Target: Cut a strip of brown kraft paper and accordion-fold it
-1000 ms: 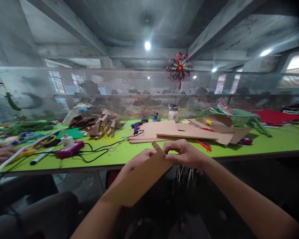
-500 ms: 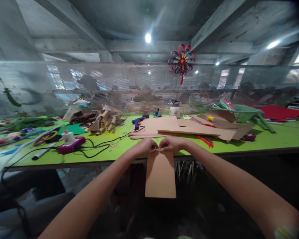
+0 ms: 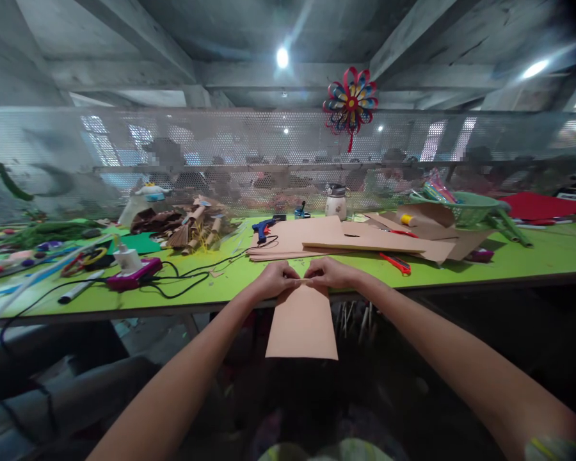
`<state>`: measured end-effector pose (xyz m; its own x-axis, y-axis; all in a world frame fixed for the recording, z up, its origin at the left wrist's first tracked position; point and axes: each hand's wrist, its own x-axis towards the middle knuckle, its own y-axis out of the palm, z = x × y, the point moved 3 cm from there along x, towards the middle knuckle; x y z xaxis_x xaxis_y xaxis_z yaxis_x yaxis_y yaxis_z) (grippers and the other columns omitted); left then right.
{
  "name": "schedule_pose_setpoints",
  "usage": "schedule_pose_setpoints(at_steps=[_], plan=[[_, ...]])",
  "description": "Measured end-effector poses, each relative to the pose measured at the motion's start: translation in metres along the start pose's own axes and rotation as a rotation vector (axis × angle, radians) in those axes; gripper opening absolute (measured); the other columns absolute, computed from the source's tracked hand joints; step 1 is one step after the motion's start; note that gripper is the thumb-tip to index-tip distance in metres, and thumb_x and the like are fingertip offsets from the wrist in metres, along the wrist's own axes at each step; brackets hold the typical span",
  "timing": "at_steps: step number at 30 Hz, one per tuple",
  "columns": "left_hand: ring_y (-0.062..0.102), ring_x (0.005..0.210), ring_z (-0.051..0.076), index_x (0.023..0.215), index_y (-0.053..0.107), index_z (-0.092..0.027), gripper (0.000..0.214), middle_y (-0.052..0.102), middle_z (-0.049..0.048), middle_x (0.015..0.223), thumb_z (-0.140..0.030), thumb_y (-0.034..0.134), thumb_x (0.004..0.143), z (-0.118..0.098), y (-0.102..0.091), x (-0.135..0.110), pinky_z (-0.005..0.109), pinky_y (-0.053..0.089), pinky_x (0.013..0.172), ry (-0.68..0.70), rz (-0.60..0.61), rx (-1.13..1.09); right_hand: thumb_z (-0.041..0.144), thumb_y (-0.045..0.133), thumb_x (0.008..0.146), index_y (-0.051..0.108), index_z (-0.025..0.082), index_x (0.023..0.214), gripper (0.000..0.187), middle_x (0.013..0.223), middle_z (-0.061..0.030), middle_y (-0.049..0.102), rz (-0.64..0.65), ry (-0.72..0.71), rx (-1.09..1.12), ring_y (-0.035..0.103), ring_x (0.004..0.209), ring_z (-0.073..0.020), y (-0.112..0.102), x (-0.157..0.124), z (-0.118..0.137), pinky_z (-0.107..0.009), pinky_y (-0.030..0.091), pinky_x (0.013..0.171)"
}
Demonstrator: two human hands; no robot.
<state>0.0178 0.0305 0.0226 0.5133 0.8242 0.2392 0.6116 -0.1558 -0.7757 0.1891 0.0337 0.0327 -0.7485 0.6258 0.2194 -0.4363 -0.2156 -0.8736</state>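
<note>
Both my hands pinch the far edge of a tan cardboard sheet (image 3: 302, 323) that hangs toward me over the front edge of the green table (image 3: 532, 262). My left hand (image 3: 274, 280) is closed on the sheet's top left part. My right hand (image 3: 333, 273) is closed on its top right part, and the fingertips of the two hands nearly touch. Just beyond my hands lies a stack of large cardboard sheets (image 3: 317, 238).
On the table are a blue glue gun (image 3: 263, 228), a pink power strip (image 3: 134, 274) with black cables, a red cutter (image 3: 396, 263), a green basket (image 3: 461, 208), a white bottle (image 3: 335, 203) and craft scraps at left. A perforated mesh screen (image 3: 249, 160) runs behind the table.
The cardboard sheet swung from lying slanted along my left forearm to hanging straight down in front of me. Both hands came together at its top edge, which has risen slightly.
</note>
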Motion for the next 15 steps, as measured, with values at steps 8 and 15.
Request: schedule_pose_setpoints(at_steps=[8, 15], plan=[[0.054, 0.061, 0.013, 0.073, 0.070, -0.012, 0.024, 0.062, 0.0014, 0.063, -0.033, 0.060, 0.072, 0.0059, 0.0029, -0.0024, 0.021, 0.037, 0.055, 0.005, -0.027, 0.016, 0.022, 0.059, 0.077, 0.068, 0.009, 0.081, 0.016, 0.070, -0.0028, 0.062, -0.004, 0.072, -0.046, 0.049, 0.063, -0.0114, 0.0037, 0.0048, 0.0041, -0.021, 0.034, 0.055], [0.052, 0.064, 0.012, 0.078, 0.073, -0.014, 0.018, 0.060, 0.0013, 0.067, -0.028, 0.062, 0.074, 0.0029, -0.0007, -0.0017, 0.021, 0.034, 0.057, 0.062, -0.020, 0.101, 0.021, 0.060, 0.078, 0.067, 0.011, 0.079, 0.013, 0.070, -0.0033, 0.061, -0.039, 0.021, -0.178, 0.047, 0.062, -0.0105, 0.0044, 0.0022, 0.0053, -0.021, 0.030, 0.055]])
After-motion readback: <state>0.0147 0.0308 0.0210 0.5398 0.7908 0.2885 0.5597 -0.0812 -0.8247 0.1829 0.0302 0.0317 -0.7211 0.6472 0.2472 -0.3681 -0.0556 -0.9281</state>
